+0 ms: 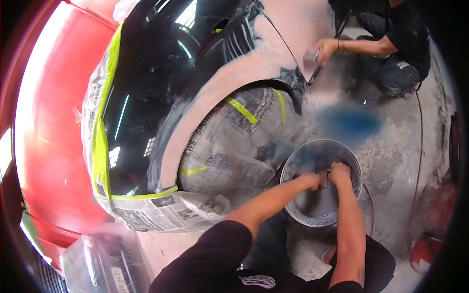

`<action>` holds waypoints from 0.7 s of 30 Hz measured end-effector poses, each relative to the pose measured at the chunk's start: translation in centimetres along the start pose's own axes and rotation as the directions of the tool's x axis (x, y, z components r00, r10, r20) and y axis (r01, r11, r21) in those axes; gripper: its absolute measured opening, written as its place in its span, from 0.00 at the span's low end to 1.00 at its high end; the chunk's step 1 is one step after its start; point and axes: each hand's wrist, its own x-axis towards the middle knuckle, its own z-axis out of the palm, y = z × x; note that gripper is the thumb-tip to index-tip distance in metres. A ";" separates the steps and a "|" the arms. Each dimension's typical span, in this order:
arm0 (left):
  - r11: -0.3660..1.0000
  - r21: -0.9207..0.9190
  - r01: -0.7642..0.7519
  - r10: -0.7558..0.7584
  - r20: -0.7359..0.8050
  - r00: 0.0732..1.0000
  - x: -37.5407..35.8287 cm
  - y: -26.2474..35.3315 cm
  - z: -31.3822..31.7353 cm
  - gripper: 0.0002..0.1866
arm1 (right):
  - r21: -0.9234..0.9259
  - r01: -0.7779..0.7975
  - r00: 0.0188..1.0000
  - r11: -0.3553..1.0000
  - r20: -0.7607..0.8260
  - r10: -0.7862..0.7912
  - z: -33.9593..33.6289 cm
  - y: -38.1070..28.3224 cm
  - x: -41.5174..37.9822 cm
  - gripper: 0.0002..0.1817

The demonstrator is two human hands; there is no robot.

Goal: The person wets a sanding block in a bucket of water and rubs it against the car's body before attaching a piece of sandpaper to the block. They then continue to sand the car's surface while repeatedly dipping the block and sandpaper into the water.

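Note:
Both my hands are over a round bucket [360, 188] of murky grey water. The fingers of my left hand [310, 181] are closed on a small flat grey-brown piece [323, 178]. My right hand [340, 173] is beside it with its fingers curled inward, right at the edge of that piece. What the right hand grips is hidden by its own fingers. To the left stands a black car panel [146, 83], with a band of pinkish filler [215, 93] following the wheel arch. Newspaper [229, 156] fills the arch opening.
At upper right a crouching person's hand [326, 51] holds a grey block [310, 61] against the panel. Yellow-green tape [105, 132] edges the panel. A red car body [58, 132] stands at left, a plastic-wrapped item [105, 261] at lower left. A hose [420, 141] runs along the right.

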 end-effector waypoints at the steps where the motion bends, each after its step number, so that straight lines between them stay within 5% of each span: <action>1: 0.998 0.066 -0.012 0.008 0.059 0.998 2.2 -0.7 2.0 0.18 | 0.014 0.035 0.999 0.999 -0.033 -0.035 -1.3 -0.4 -1.2 0.17; 3: 0.991 0.135 -0.022 0.005 0.130 0.992 3.6 -0.8 3.8 0.19 | 0.037 0.033 0.998 0.999 -0.049 -0.031 -1.7 -0.4 -0.8 0.16; 6: 0.945 -0.284 0.162 -0.090 0.253 0.963 4.2 -0.3 5.6 0.21 | 0.057 0.034 0.996 0.998 -0.085 -0.029 -1.8 -0.5 -0.3 0.15; 8: 0.795 -0.526 0.304 -0.128 0.344 0.930 3.1 0.3 6.0 0.22 | 0.057 0.047 0.994 0.997 -0.097 -0.041 -1.6 -0.7 -0.5 0.14; 9: 0.756 -0.571 0.320 0.037 0.525 0.850 0.7 1.2 1.4 0.10 | 0.071 0.048 0.994 0.996 -0.097 -0.041 -1.6 -0.6 -0.5 0.14; 10: 0.754 -0.573 0.323 0.033 0.523 0.852 -2.7 2.2 -2.9 0.10 | 0.083 0.048 0.994 0.995 -0.101 -0.039 -1.9 -0.6 -0.6 0.13; 13: 0.733 -0.679 0.044 0.101 0.173 0.980 -12.1 1.0 -13.6 0.18 | 0.086 0.030 0.997 0.996 -0.069 -0.024 -1.6 -0.9 -0.1 0.14; 14: 0.802 -0.562 -0.200 0.134 -0.157 0.978 -15.4 0.2 -16.5 0.17 | 0.085 0.030 0.998 0.996 -0.063 -0.025 -1.2 -1.0 0.1 0.15; 15: 0.852 -0.278 -0.443 0.307 -0.420 0.854 -19.2 -0.2 -20.6 0.17 | 0.086 0.032 0.997 0.996 -0.067 -0.026 -1.1 -1.3 0.0 0.15; 16: 0.931 -0.326 -0.161 -0.012 -0.469 0.883 -24.6 1.4 -24.9 0.18 | 0.088 0.051 0.997 0.995 -0.060 -0.045 -1.2 -1.5 -0.2 0.15; 17: 0.970 -0.189 -0.151 -0.007 -0.646 0.764 -27.8 0.9 -27.3 0.20 | 0.088 0.070 0.996 0.994 -0.053 -0.065 -1.4 -1.7 -0.4 0.16; 18: 0.995 -0.039 -0.087 0.018 -0.817 0.576 -30.5 1.3 -29.2 0.20 | 0.084 0.071 0.996 0.994 -0.059 -0.066 -1.5 -1.8 -0.5 0.16; 19: 0.975 0.204 0.087 0.123 -0.826 0.551 -32.5 0.9 -31.4 0.21 | 0.103 0.071 0.997 0.992 -0.043 -0.067 -1.5 -1.9 -0.5 0.17; 21: 0.690 0.595 0.412 0.374 -0.780 0.501 -33.8 -2.1 -34.9 0.27 | 0.119 0.073 0.997 0.990 -0.031 -0.070 -1.8 -2.0 -0.8 0.18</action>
